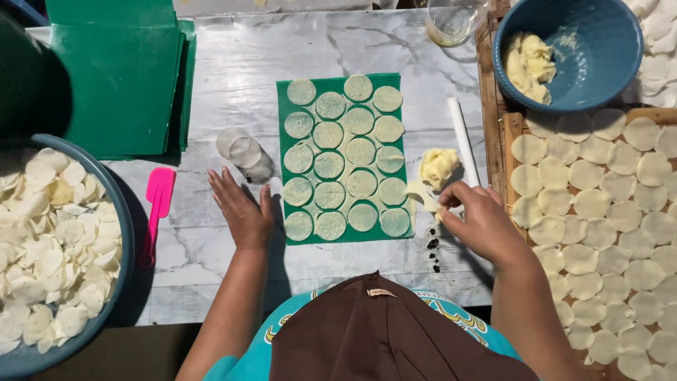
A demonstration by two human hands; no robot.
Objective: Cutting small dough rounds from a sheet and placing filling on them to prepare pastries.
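Left hand: left hand [242,209] flat, fingers spread, palm down on the grey marble-patterned table [233,63], holding nothing, just beside the green plastic sheet [343,236].
Right hand: right hand [482,224] closed, pinching a thin pale dough piece [421,195] at the sheet's right edge.
Sheet: covered with rows of thin round dough discs [329,164] (translucent, green showing through).
Nearby: yellow dough lump [438,166], white rolling stick [462,140].
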